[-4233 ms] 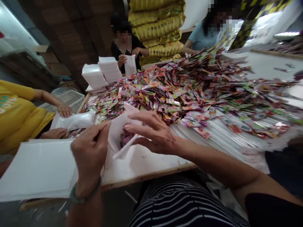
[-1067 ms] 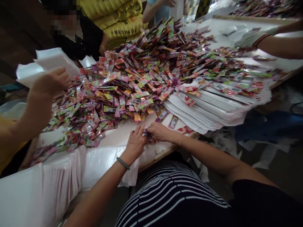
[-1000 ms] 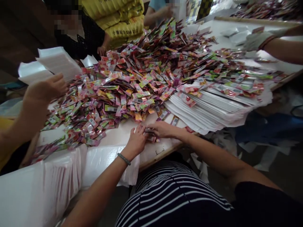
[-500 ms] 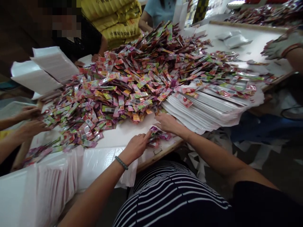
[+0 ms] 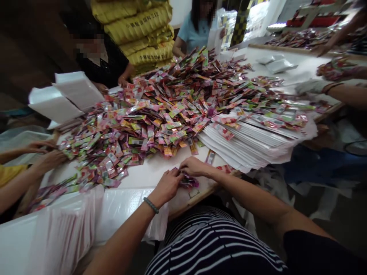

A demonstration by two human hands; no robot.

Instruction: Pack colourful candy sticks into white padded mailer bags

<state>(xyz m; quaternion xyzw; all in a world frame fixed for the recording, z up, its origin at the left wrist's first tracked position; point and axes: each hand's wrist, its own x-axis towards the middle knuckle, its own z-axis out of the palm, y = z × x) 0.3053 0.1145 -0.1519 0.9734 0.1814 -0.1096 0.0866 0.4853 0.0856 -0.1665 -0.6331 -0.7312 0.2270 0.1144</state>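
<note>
My left hand (image 5: 168,184) and my right hand (image 5: 194,166) meet over a small bunch of coloured sachets (image 5: 189,181) near the front edge of the white table (image 5: 149,172). Both hands have fingers curled on the bunch. A big heap of coloured sachets (image 5: 172,107) covers the table beyond my hands. White plastic bags (image 5: 120,206) lie flat on the table just left of my left hand.
A thick stack of white bags (image 5: 252,141) sits to the right, partly under sachets. More white stacks (image 5: 69,95) stand at the far left. Other people's hands (image 5: 48,158) work at the left, a gloved hand (image 5: 311,87) at the right. Yellow sacks (image 5: 140,34) rise behind.
Earlier I held a white bag open with both hands. Since then my hands pulled sachets from the heap toward the table edge and closed together on a small bunch.
</note>
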